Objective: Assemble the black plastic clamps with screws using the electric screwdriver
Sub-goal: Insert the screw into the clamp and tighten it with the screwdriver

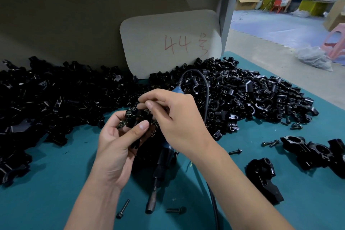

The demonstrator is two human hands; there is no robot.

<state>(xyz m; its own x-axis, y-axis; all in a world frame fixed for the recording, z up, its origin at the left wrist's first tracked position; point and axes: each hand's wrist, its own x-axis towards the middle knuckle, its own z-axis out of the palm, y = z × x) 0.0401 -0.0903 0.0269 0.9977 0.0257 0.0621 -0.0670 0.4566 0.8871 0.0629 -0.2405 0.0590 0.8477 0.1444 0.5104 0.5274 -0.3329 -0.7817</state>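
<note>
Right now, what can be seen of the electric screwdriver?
The electric screwdriver lies on the teal tabletop, unheld and partly hidden under the right hand. It has a blue body, a black collar and a metal bit tip pointing toward the viewer, close to a loose screw. Its dark cable arcs from the rear end over the pile of clamp parts.

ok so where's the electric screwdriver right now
The electric screwdriver lies on the teal table at centre, under the right hand, its bit end toward the person, between two loose screws.
</note>
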